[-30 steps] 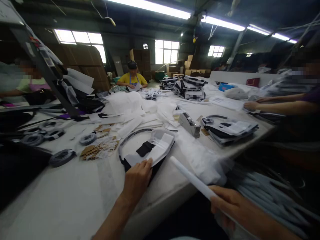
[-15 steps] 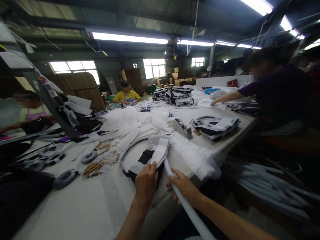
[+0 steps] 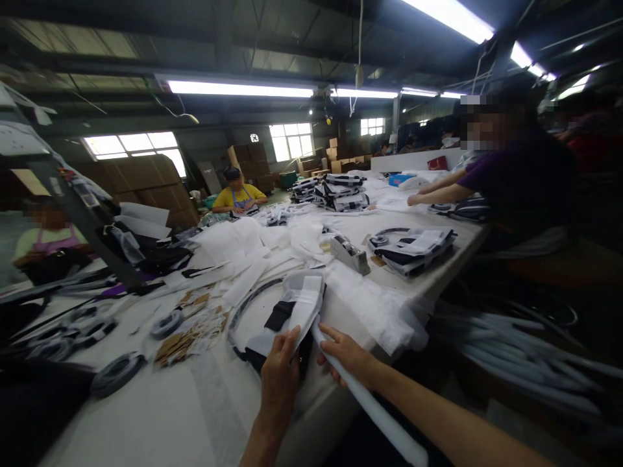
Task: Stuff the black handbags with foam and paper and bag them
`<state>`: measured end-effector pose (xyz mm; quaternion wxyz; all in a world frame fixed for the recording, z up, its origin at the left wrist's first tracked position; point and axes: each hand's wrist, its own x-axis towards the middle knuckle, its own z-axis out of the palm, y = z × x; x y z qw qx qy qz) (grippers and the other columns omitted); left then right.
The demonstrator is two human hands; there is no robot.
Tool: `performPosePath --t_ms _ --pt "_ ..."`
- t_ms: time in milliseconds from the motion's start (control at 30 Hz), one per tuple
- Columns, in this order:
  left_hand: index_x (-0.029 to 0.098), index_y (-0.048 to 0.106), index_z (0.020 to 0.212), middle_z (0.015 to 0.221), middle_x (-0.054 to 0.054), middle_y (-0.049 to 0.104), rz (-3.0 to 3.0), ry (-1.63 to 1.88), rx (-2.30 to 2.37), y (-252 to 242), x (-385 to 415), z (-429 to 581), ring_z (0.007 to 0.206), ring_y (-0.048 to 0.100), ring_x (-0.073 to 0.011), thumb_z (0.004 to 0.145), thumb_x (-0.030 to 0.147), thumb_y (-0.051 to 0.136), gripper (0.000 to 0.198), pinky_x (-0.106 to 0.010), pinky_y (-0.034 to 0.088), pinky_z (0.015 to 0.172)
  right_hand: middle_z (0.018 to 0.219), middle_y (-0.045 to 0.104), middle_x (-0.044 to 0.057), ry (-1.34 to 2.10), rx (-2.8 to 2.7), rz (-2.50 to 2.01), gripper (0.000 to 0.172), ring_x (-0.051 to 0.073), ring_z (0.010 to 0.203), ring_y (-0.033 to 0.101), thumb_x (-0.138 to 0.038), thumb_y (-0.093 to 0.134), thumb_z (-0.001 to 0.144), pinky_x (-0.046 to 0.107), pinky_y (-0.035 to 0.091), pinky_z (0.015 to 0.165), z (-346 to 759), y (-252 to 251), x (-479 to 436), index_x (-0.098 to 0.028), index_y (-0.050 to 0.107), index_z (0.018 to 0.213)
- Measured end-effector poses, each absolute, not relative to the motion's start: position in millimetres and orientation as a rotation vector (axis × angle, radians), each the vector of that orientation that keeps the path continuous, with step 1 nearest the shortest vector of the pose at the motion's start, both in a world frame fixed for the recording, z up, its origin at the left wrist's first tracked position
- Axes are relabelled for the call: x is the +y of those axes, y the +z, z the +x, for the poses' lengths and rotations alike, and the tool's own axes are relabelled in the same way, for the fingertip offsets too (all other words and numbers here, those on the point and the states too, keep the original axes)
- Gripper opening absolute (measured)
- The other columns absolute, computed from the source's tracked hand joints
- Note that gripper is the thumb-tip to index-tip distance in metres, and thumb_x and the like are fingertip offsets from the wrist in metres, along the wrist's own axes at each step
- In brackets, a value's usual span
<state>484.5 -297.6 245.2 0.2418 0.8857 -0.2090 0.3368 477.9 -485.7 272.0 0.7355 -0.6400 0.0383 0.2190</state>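
Observation:
My left hand (image 3: 282,373) rests with closed fingers on the near edge of a flat black and white folded item (image 3: 292,311), which lies on the white table (image 3: 160,415) inside a dark hoop. My right hand (image 3: 348,357) grips a long white tube (image 3: 374,408) that runs from the item's right edge down toward the lower right. The tube's far tip touches the white cover of the item. Both hands are side by side at the table's near edge.
A tape dispenser (image 3: 351,253) stands behind the item, with clear plastic bags (image 3: 384,308) beside it. Grey rolls (image 3: 117,371) and brown tags (image 3: 187,334) lie to the left. A stack of packed items (image 3: 413,250) sits right. Other people work around the table. More white tubes (image 3: 525,370) lie below right.
My right hand brought the white tube up from the lower right to the folded item, beside my left hand. The view swung left and upward.

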Motion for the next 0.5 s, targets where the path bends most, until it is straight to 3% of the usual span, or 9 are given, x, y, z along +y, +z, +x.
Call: performPosePath --t_ms 200,400,500 --pt "0.024 0.060 0.125 0.102 -0.006 0.068 2.390 0.912 -0.542 248 -300 484 0.092 0.070 -0.0172 0.096 0.017 0.041 0.035 -0.024 0.056 0.075 0.075 0.065 -0.001 0.565 -0.025 -1.416 0.070 0.009 0.039 0.050 -0.027 0.052 0.084 0.017 0.036 0.035 481 271 -478 -0.026 0.030 0.151" --pt "0.025 0.062 0.122 0.100 -0.005 0.069 2.389 0.851 -0.551 249 -303 483 0.084 0.071 -0.0161 0.092 0.011 0.040 0.040 -0.022 0.055 0.069 0.059 0.054 -0.005 0.340 0.112 -1.353 0.050 0.009 0.035 0.042 -0.040 0.052 0.087 0.018 0.030 0.033 491 265 -443 -0.026 0.048 0.135" --pt "0.024 0.062 0.122 0.100 -0.005 0.069 2.392 0.843 -0.557 248 -304 483 0.084 0.071 -0.0163 0.092 0.010 0.039 0.040 -0.022 0.055 0.069 0.058 0.055 -0.004 0.204 0.213 -1.333 0.046 0.011 0.039 0.045 -0.046 0.051 0.088 0.021 0.036 0.037 503 261 -427 -0.023 0.053 0.127"
